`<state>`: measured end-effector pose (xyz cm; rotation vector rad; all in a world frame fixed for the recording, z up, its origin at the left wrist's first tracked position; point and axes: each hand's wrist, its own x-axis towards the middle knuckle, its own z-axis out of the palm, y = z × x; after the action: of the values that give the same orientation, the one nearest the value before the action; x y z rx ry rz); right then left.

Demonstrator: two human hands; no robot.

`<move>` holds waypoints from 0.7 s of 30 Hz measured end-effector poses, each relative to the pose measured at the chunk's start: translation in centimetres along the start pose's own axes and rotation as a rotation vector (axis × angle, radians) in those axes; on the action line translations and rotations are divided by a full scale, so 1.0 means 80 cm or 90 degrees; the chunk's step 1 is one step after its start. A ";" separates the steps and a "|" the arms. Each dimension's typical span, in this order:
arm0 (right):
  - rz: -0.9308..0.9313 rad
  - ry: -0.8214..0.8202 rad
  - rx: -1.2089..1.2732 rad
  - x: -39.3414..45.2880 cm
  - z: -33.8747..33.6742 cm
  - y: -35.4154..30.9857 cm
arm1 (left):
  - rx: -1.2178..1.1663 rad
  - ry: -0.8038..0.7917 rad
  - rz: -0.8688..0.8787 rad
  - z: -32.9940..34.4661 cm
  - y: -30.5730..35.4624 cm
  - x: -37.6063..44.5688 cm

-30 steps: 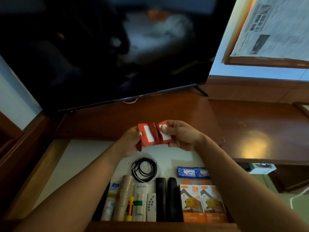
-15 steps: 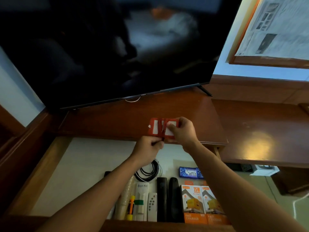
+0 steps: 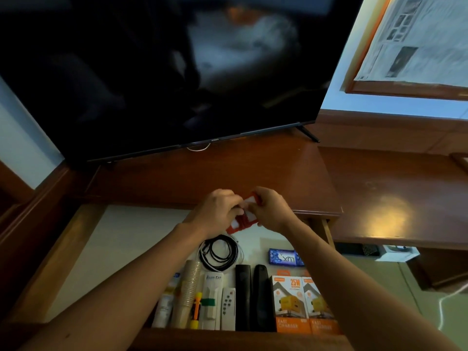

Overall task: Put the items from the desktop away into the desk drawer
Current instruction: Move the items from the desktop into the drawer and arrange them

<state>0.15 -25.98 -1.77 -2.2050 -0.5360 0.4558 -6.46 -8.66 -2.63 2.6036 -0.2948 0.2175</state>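
A red card holder [image 3: 244, 220] with white windows and a red strap is held between both hands, above the back of the open drawer [image 3: 121, 244]. My left hand [image 3: 217, 211] grips its left side, fingers curled over it. My right hand [image 3: 269, 210] pinches its upper right corner. Most of the holder is hidden by the fingers. Below it the drawer holds a coiled black cable [image 3: 219, 253], a blue packet [image 3: 283, 257], two black remotes [image 3: 252, 297], two orange charger boxes [image 3: 305, 304], a white remote [image 3: 228, 309], a stack of cups [image 3: 187, 292] and tubes.
A large dark TV [image 3: 162, 72] stands on the brown desktop [image 3: 228, 171] behind the drawer. A lower wooden surface [image 3: 395, 203] extends to the right. The left half of the drawer shows its pale floor. A framed paper [image 3: 415, 44] hangs at upper right.
The hands have drawn the red holder down and toward me, from over the desk edge to above the drawer. My left hand has moved up from below it to grip its left side.
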 end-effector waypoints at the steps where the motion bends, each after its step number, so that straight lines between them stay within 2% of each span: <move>1: 0.010 -0.028 0.012 -0.001 0.002 0.000 | -0.001 -0.001 -0.009 0.002 -0.002 -0.003; 7: 0.076 -0.115 0.190 -0.009 0.006 -0.001 | 0.005 0.058 -0.069 0.010 -0.006 -0.018; 11: 0.121 -0.146 0.280 -0.012 0.009 0.002 | -0.152 0.007 -0.169 0.007 -0.007 -0.023; 15: 0.210 -0.188 0.418 -0.015 0.010 0.003 | -0.250 0.018 -0.225 0.003 -0.007 -0.025; 18: 0.357 -0.184 0.499 -0.013 0.012 0.006 | -0.154 0.060 -0.186 0.006 -0.012 -0.029; 21: 0.451 -0.250 0.581 -0.011 0.013 0.010 | -0.041 0.114 -0.067 0.011 -0.006 -0.034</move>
<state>-0.91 -26.24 -2.91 -1.3417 0.2760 1.2341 -8.89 -8.22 -4.22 2.5065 -0.0989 0.3950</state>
